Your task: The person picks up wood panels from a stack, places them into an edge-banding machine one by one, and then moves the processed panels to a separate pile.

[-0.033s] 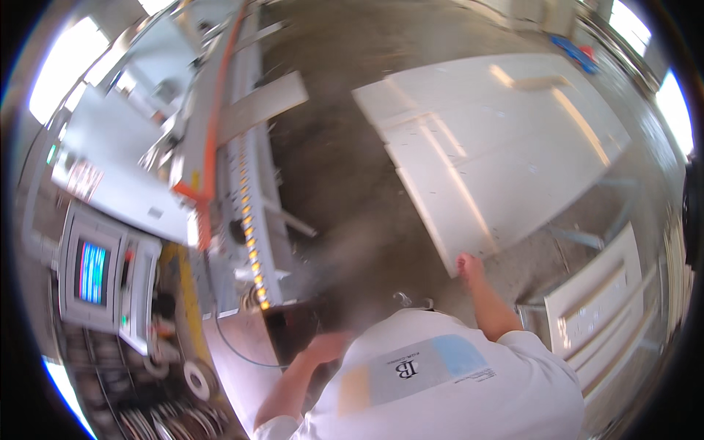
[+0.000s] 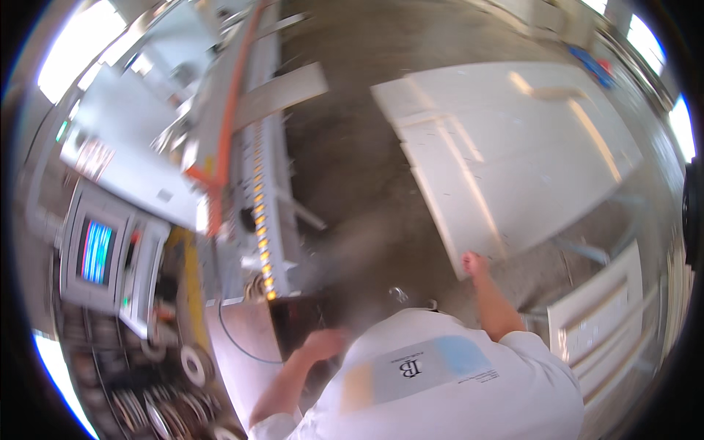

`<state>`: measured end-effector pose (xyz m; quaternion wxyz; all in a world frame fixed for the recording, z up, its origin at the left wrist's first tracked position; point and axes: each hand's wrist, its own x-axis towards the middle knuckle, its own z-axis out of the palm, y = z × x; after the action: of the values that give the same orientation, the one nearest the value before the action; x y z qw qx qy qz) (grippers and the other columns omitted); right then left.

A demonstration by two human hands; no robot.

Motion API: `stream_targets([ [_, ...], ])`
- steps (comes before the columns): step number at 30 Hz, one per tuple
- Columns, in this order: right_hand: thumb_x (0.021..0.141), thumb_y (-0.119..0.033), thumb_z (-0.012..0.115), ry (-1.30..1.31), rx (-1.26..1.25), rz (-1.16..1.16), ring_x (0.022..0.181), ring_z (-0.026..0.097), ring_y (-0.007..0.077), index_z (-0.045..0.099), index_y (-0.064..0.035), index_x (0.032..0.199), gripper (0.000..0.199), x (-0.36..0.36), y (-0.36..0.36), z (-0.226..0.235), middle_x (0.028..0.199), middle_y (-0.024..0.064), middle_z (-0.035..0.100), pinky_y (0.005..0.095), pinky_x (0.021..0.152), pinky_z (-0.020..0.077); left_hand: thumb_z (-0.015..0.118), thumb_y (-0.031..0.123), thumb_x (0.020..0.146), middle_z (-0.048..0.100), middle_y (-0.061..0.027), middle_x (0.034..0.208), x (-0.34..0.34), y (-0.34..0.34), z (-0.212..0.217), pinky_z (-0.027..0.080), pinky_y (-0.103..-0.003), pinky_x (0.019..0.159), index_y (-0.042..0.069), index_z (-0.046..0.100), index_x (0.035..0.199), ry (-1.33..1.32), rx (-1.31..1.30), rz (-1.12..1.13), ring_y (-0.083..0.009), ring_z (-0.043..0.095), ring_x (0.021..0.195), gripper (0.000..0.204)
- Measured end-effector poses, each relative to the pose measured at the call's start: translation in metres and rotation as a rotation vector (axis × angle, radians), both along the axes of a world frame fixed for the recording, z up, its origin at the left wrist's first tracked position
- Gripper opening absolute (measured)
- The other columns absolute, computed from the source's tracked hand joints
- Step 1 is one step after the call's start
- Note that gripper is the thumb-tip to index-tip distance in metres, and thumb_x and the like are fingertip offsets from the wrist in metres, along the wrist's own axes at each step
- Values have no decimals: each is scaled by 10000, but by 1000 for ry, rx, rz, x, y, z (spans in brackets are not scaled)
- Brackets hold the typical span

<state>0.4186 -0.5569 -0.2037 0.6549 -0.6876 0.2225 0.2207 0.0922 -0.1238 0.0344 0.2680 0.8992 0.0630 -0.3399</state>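
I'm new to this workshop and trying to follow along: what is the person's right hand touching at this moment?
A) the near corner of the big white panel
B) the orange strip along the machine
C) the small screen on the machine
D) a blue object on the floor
A: the right hand rests at the near corner of the white panel, while the left hand is lower down by the machine's dark end, far from the screen.

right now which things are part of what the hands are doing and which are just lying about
In hand:
- right hand on the corner of the white panel stack
- left hand near the dark machine edge

Lying about:
- control screen
- white doors leaning at right
- tape rolls
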Motion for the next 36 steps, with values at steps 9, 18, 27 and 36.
stream_targets([
  [9,1000,-371,586,135,6,593,818,651,121,660,-125,1030,259,1,186,74,944,4,686,304,698,536,654,322,892,694,-34,1031,-153,225,70,524,-465,819,197,683,1067,-460,891,531,-254,647,990,217],
  [18,934,-275,665,60,-312,1084,786,672,126,707,-73,1046,235,-31,198,67,931,29,709,267,608,520,709,250,883,682,-92,913,-240,394,76,503,-428,718,114,656,1015,-1040,995,1354,-335,663,841,197],
  [27,927,-276,637,-156,-371,1062,753,651,157,668,-91,982,195,-28,96,71,882,30,671,314,583,516,658,367,910,717,-150,988,-233,488,18,503,-427,803,81,702,1027,-1065,825,1700,-346,679,920,312],
  [36,928,-319,630,138,-386,711,767,663,177,656,-84,1069,275,-52,99,76,953,61,680,333,581,529,589,360,942,619,-233,1267,-188,495,-42,435,-438,1001,-34,598,1225,-1269,847,2045,-379,585,1167,485],
])
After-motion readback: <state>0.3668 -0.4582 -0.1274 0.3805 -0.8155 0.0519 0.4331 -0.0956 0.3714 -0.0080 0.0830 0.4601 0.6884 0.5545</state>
